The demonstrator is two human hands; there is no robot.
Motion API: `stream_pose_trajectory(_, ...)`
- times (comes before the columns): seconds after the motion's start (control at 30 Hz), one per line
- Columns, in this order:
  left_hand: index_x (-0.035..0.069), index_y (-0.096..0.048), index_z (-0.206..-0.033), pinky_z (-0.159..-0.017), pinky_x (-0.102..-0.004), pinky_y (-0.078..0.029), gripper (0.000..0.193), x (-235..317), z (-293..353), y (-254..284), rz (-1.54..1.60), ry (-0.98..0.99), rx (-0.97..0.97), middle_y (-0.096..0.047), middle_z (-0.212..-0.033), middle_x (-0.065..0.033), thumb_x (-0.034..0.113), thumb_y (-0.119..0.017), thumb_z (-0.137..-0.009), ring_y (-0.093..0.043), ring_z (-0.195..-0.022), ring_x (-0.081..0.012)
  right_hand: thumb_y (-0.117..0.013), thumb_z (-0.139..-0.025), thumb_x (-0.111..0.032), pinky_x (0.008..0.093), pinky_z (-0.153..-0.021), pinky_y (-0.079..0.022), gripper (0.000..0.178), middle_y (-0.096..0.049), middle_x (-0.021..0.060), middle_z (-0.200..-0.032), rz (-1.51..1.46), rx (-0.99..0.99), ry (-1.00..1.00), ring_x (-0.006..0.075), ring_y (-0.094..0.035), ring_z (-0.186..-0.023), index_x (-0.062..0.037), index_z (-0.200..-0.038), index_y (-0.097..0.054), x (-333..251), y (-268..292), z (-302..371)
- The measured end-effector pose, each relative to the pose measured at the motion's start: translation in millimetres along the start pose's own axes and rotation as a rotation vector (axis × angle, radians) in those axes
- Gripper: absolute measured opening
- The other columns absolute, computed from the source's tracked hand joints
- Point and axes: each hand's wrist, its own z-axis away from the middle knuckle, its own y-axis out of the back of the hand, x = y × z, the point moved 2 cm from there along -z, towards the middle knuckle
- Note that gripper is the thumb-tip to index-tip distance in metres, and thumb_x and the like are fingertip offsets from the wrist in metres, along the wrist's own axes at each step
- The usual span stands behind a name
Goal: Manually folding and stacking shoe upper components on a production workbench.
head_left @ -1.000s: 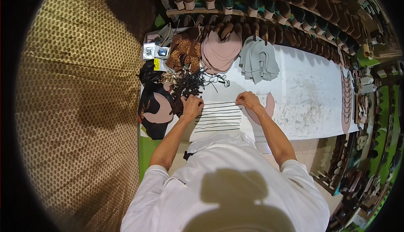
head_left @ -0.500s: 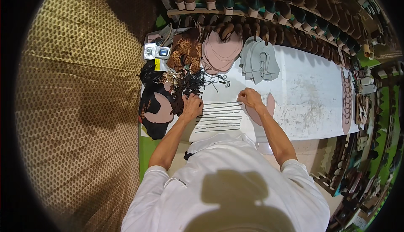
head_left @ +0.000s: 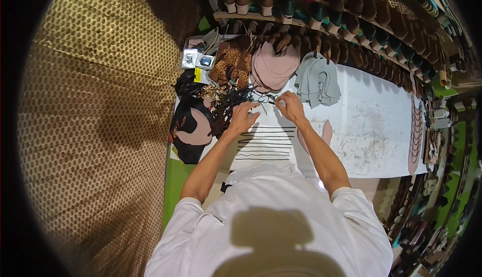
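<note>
My right hand (head_left: 291, 108) reaches over the white table, its thumb and fingertips closed on a thin dark strap (head_left: 271, 99). Opposite it, my left hand (head_left: 244, 117) has thumb and forefinger stretched apart, beside loose cords at the edge of a tangled heap of dark straps (head_left: 228, 103). I cannot see anything held in the left hand. Nearer my body, several thin dark strips (head_left: 266, 144) lie side by side in roughly parallel rows. A curved pink cutout (head_left: 327, 132) shows partly from behind my right forearm.
Stacked pink cutouts (head_left: 275, 66) and grey cutouts (head_left: 319, 82) lie behind my hands, leopard-patterned pieces (head_left: 233, 61) to their left. Black pieces (head_left: 188, 149) with a pink cutout (head_left: 200, 130) sit left. Shelves of shoes (head_left: 316, 23) line the back. Patterned material (head_left: 95, 126) covers the left.
Both hands have moved away from my body, from the ends of the laid-out strips to the loose cords. My right hand has closed on a dark strap. The view has shifted slightly.
</note>
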Motion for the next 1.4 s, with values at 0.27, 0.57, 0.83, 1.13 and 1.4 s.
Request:
stream_pose_trajectory(0.27,0.001,-0.060,-0.146,-0.100,-0.0343,-0.053,0.047,66.2,-83.7,29.4,0.814,0.076,-0.176,-0.070,-0.133,-0.0120,0.022,-0.062,-0.104,-0.068,-0.114,-0.0186,-0.073,-0.089,-0.027,0.0343,-0.077,-0.056,0.033,-0.076,0.0111,-0.084,-0.627,-0.174,-0.135,0.0179,-0.070,-0.077,0.0009,-0.104,-0.078,-45.5,95.5,-62.4)
stream_pose_trajectory(0.57,-0.002,-0.075,-0.124,-0.074,-0.0250,-0.051,0.037,52.8,-87.3,48.0,0.641,0.095,-0.252,-0.075,-0.093,-0.0034,0.026,-0.074,-0.100,-0.065,-0.083,-0.0095,-0.076,-0.095,-0.025,0.0287,-0.073,-0.051,0.028,-0.073,0.0033,-0.085,-0.795,-0.309,-0.295,0.0107,-0.064,-0.078,0.0000,-0.106,-0.079,-31.6,127.8,-55.6)
stream_pose_trajectory(0.83,-0.002,-0.078,-0.111,-0.070,-0.0257,-0.047,0.028,28.4,-63.6,48.7,0.561,0.151,-0.198,-0.069,-0.082,0.0000,0.024,-0.072,-0.101,-0.058,-0.077,-0.0080,-0.077,-0.095,-0.024,0.0254,-0.073,-0.055,0.025,-0.075,0.0028,-0.089,-0.833,-0.420,-0.442,0.0085,-0.063,-0.074,-0.0035,-0.109,-0.080,-5.7,126.4,-17.9)
stream_pose_trajectory(1.13,-0.001,-0.076,-0.123,-0.070,-0.0255,-0.049,0.032,-16.7,-26.6,7.5,0.543,0.200,-0.327,-0.073,-0.090,-0.0003,0.019,-0.073,-0.099,-0.058,-0.077,-0.0079,-0.076,-0.095,-0.019,0.0249,-0.072,-0.056,0.019,-0.075,0.0021,-0.089,-0.840,-0.445,-0.543,0.0088,-0.064,-0.075,-0.0033,-0.104,-0.081,43.1,75.5,28.5)
stream_pose_trajectory(1.4,0.002,-0.081,-0.110,-0.080,-0.0350,-0.058,0.029,-56.4,6.2,-30.5,0.386,0.348,-0.323,-0.080,-0.093,-0.0123,0.022,-0.077,-0.089,-0.074,-0.083,-0.0213,-0.082,-0.087,-0.023,0.0276,-0.077,-0.055,0.024,-0.079,0.0046,-0.091,-0.587,-0.403,-0.524,0.0116,-0.070,-0.083,-0.0035,-0.100,-0.082,65.9,11.9,69.9)
